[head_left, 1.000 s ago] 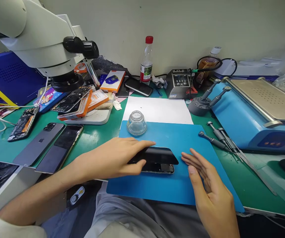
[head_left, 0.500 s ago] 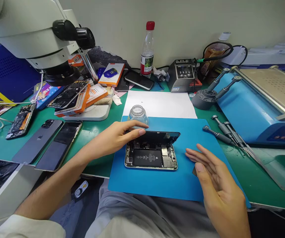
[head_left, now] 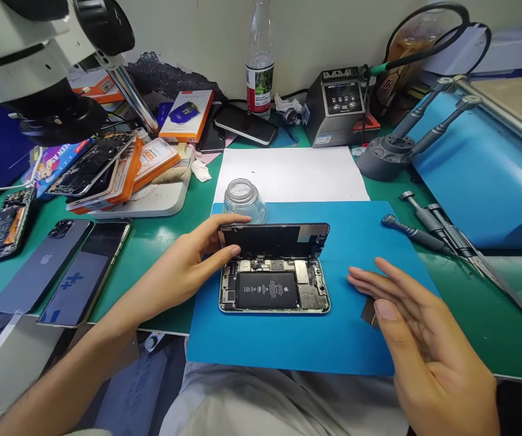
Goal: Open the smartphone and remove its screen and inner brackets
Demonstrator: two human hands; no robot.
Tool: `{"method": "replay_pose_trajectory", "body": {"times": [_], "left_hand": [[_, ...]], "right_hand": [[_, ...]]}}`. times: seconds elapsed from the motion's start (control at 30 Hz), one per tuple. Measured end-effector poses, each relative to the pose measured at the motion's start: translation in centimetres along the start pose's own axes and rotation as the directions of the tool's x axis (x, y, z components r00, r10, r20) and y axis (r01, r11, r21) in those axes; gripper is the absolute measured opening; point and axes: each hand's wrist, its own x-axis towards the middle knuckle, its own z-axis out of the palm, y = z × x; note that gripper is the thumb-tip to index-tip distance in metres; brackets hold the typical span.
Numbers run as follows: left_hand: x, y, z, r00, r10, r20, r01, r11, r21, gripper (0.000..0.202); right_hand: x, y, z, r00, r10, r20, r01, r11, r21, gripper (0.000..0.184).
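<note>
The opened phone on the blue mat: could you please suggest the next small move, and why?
I would probably bring the right hand to the free end of the raised screen: the left hand holds only its other end, and the right hand is apart from the opened phone.

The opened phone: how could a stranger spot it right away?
On the green table, find the blue mat. Near its middle lies the opened phone, its screen tilted up in the left hand. Unlike the other phones in view, it lies on the mat, its black battery showing.
</note>
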Motion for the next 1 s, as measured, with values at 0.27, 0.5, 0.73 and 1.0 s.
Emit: {"method": "replay_pose_trajectory", "body": {"times": [0.27, 0.5, 0.73, 1.0], "left_hand": [[-0.1, -1.2, 1.0, 1.0, -0.013, -0.009, 0.011, 0.966, -0.257, 0.044], [0.0, -2.3, 1.5, 0.999, 0.027, -0.024, -0.033, 0.928, -0.37, 0.04], [-0.2, -2.6, 1.7, 0.997, 0.058, -0.044, -0.071, 0.91, -0.409, 0.043], [-1.1, -2.9, 2.1, 0.991, 0.046, -0.129, -0.097, 0.898, -0.43, 0.05]], "right_hand": [[-0.2, -0.4, 0.6, 0.997, 0.034, -0.067, -0.033, 0.999, 0.018, 0.05], [0.2, 1.7, 0.7, 0.997, -0.027, -0.078, 0.035, 0.993, 0.11, 0.053], [0.0, 1.6, 0.8, 0.962, -0.252, 0.107, 0.273, 0.916, -0.294, 0.097], [0.1, -0.1, 1.7, 0.872, -0.448, 0.196, 0.486, 0.75, -0.449, 0.074]]}}
